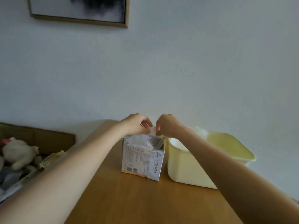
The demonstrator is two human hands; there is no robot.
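Two hands meet above the open white box (142,160), upright mid-desk (145,199): left hand (137,125) and right hand (168,126) each pinch a thin pale piece (153,129). Yellow bin (186,168) just beside. White wall (178,70), framed picture (77,8).

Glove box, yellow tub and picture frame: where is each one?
Glove box (142,160), head view, printed front side.
Yellow tub (182,167), head view, near side wall.
Picture frame (77,20), head view, lower wooden edge.

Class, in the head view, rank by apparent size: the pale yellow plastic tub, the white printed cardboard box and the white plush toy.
Largest: pale yellow plastic tub.
Then: white printed cardboard box.
Smallest: white plush toy.
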